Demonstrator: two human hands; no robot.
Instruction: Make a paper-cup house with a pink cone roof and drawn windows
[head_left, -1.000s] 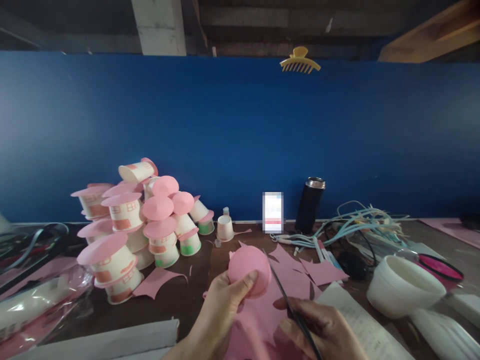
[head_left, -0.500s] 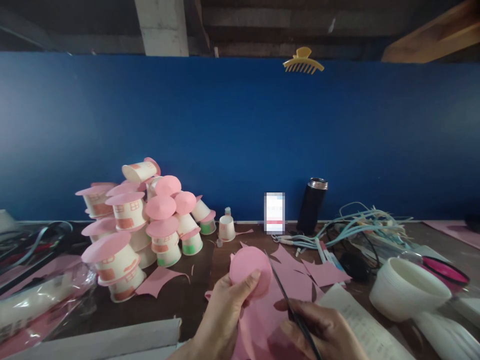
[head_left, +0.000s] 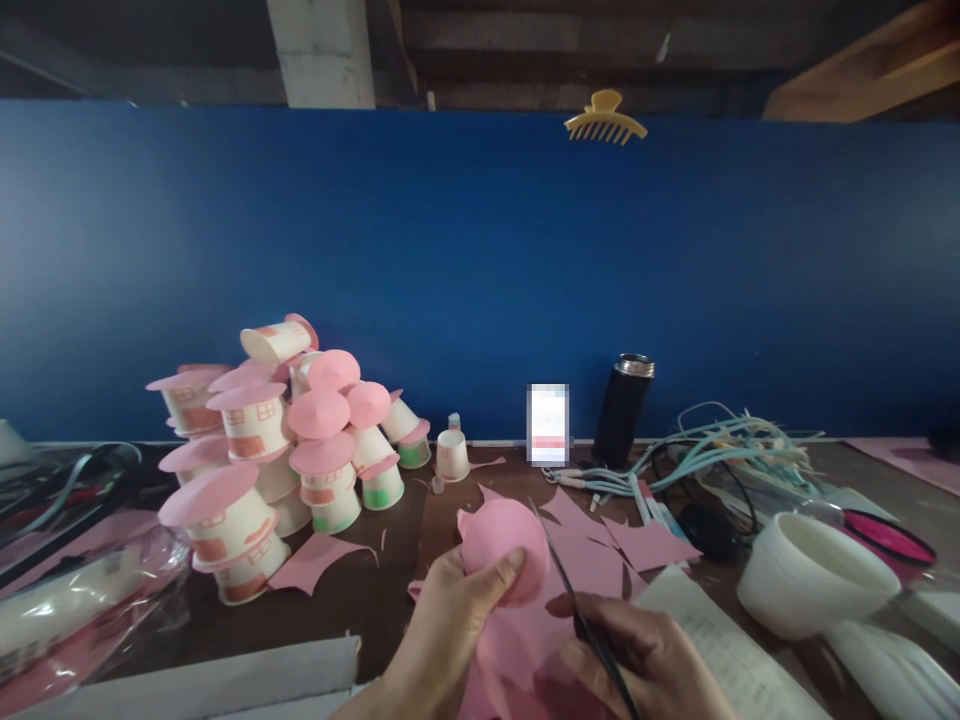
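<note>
A round pink paper disc (head_left: 502,545) is pinched between the thumb and fingers of my left hand (head_left: 454,615), face toward me. A second pink edge shows behind its upper left rim. My right hand (head_left: 637,655) is closed round dark scissors (head_left: 570,580). Their narrow tip points up and away, close to the disc's right edge; the handle loops are hidden. Under both hands lies pink paper (head_left: 585,560) with curved cut edges. To the left stands a stack of paper cups (head_left: 255,430) with pink roofs and drawn windows and doors.
One small white cup (head_left: 452,456) stands behind the paper. A black bottle (head_left: 625,410), tangled pale cables (head_left: 720,460) and stacked white cups (head_left: 814,580) are on the right. A printed sheet (head_left: 705,640) lies beside my right hand. Plastic-wrapped goods (head_left: 90,610) and a white box edge (head_left: 225,675) lie left.
The disc has tilted and shifted slightly down and right in my left hand, showing a pink edge behind it. My right hand and the scissors have hardly moved.
</note>
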